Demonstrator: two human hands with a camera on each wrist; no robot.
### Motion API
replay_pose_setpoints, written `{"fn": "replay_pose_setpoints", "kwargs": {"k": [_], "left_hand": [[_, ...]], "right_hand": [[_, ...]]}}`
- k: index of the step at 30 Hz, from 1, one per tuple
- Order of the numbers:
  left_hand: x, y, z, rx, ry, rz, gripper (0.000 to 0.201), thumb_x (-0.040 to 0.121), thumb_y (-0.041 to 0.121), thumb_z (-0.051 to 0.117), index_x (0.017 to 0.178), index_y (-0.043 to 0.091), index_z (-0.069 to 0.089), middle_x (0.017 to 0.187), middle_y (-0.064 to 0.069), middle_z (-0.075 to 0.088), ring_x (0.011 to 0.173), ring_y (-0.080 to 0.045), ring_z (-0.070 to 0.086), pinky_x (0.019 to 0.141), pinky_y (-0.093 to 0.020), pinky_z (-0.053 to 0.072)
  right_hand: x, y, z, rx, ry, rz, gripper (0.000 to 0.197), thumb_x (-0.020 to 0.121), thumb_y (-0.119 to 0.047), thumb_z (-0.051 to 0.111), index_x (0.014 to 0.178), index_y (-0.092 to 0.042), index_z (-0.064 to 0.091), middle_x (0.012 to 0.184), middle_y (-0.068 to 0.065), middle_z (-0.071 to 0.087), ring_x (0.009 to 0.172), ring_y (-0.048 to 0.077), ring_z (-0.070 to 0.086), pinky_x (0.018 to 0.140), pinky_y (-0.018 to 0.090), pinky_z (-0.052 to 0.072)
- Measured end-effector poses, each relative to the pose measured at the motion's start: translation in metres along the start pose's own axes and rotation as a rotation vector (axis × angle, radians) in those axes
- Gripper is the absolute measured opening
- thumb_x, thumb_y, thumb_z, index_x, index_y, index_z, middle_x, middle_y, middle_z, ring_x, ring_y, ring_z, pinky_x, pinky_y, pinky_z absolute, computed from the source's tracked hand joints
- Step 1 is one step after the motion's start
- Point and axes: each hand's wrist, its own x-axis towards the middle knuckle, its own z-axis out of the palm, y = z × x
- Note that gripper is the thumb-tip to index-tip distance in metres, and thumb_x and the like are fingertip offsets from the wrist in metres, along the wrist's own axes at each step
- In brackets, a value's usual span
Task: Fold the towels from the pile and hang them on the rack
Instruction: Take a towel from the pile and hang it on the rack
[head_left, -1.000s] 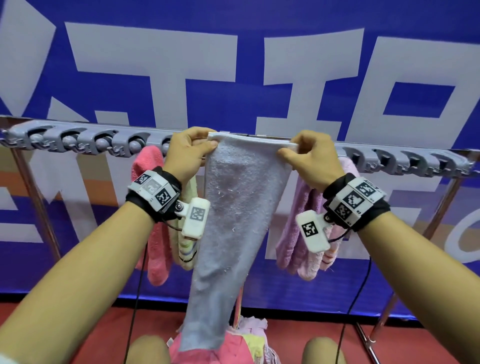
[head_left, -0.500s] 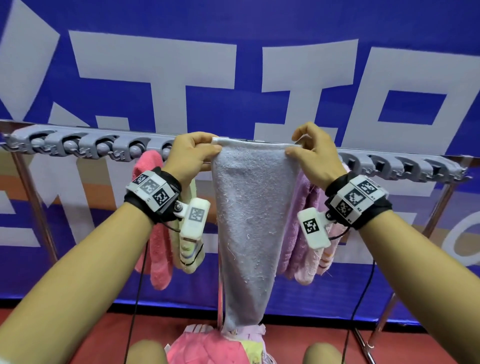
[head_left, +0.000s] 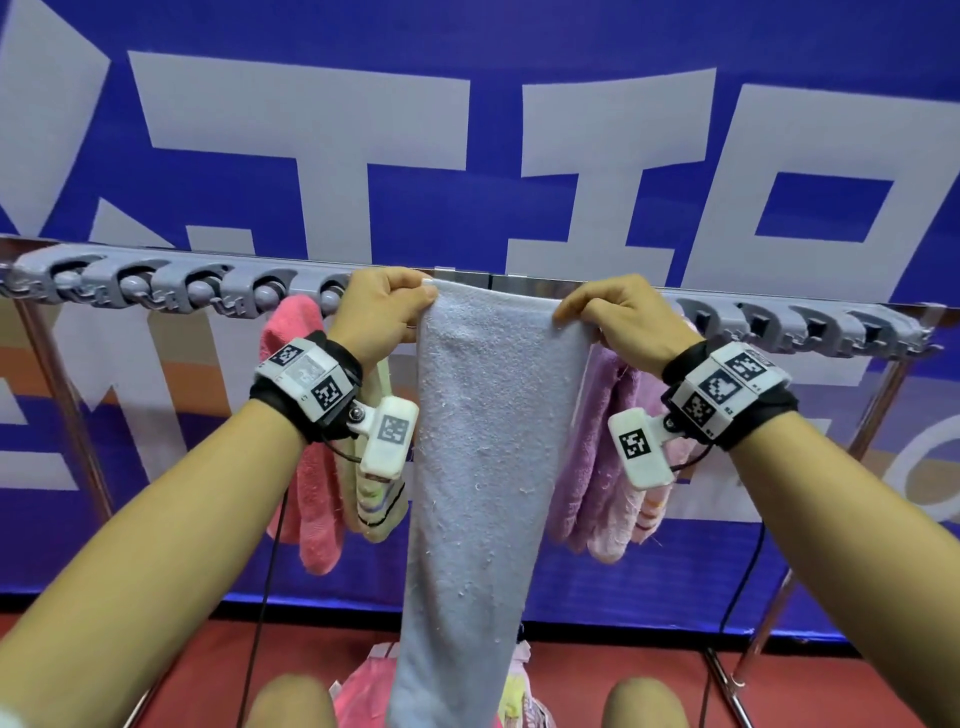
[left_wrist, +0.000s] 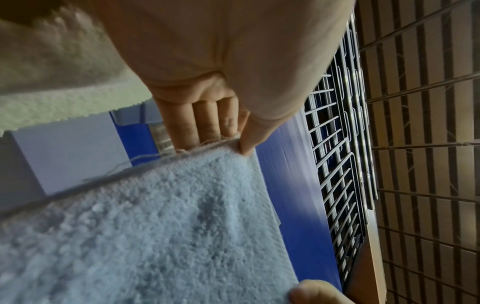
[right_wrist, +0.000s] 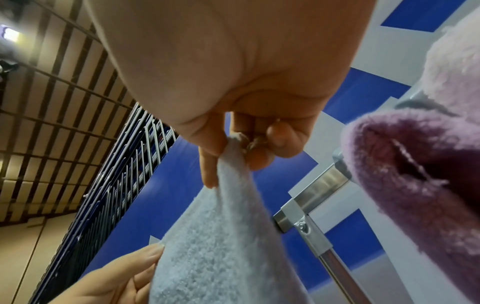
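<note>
Light blue terry towel (head_left: 488, 415) hangs long in front of the rack rail (head_left: 524, 283), top edge level with it. My left hand (head_left: 382, 312) pinches the top corner at 10 o'clock of the cloth, and my right hand (head_left: 618, 317) pinches the other at 2 o'clock. I judge it soft, limp and light, so it sags anywhere unsupported. Best hold: top hem corners, kept taut. Pink towel (head_left: 306, 415) and purple towel (head_left: 592, 441) already hang at 9 and 3 o'clock.
</note>
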Motion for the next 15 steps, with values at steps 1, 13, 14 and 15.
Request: {"fn": "replay_pose_setpoints", "kwargs": {"k": [1,13,14,15], "left_hand": [[0.0,-0.001,0.0,0.005,0.005,0.002,0.011,0.096,0.005,0.058,0.098,0.006,0.069,0.085,-0.006,0.069,0.069,-0.012,0.067,0.06,-0.023,0.057],[-0.008,-0.006,0.008,0.12,-0.007,0.021,0.008,0.091,0.009,0.066,0.095,0.013,0.071,0.087,-0.005,0.073,0.079,-0.016,0.069,0.069,-0.03,0.06],[-0.01,-0.004,0.012,0.131,-0.015,0.024,0.008,0.09,0.009,0.066,0.093,0.014,0.071,0.087,-0.005,0.074,0.079,-0.015,0.069,0.07,-0.031,0.061],[-0.012,-0.002,0.015,0.134,-0.022,0.025,0.008,0.09,0.009,0.066,0.092,0.015,0.071,0.087,-0.007,0.074,0.079,-0.015,0.069,0.072,-0.033,0.062]], "right_hand": [[-0.001,0.001,0.0,-0.024,-0.008,-0.004,0.039,0.082,0.01,0.044,0.088,-0.012,0.076,0.064,-0.017,0.064,0.052,-0.003,0.049,0.049,0.007,0.035],[-0.004,0.0,-0.001,-0.307,-0.185,-0.113,0.01,0.088,-0.027,0.071,0.096,-0.029,0.077,0.086,-0.012,0.073,0.079,0.003,0.067,0.073,0.023,0.054],[-0.004,-0.002,0.001,-0.347,-0.187,-0.132,0.007,0.088,-0.03,0.07,0.092,-0.03,0.076,0.085,-0.009,0.071,0.08,0.009,0.065,0.074,0.029,0.054],[-0.004,-0.004,0.003,-0.385,-0.196,-0.156,0.005,0.088,-0.033,0.07,0.088,-0.032,0.075,0.087,-0.005,0.068,0.082,0.014,0.062,0.075,0.035,0.053]]}}
